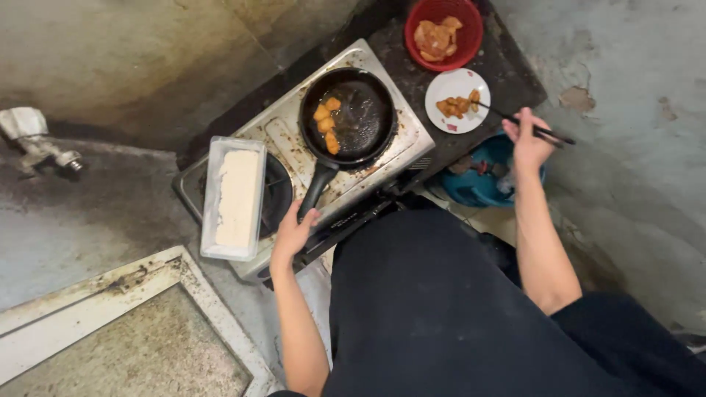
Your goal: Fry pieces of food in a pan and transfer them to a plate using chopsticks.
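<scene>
My left hand (293,234) grips the black handle of a frying pan (364,117) that sits on a two-burner stove (397,151). Three golden fried pieces (326,124) lie in oil at the pan's left side. My right hand (529,143) holds dark chopsticks (515,121) whose tips reach a white plate (450,87) with several fried pieces on it. Behind the plate stands a red basket (471,29) of raw battered pieces.
A clear rectangular container of white flour (235,198) rests on the stove's left burner. A blue gas cylinder (482,180) stands below the dark counter (507,62). A tap (40,147) juts from the wall at left. My dark-clothed legs fill the foreground.
</scene>
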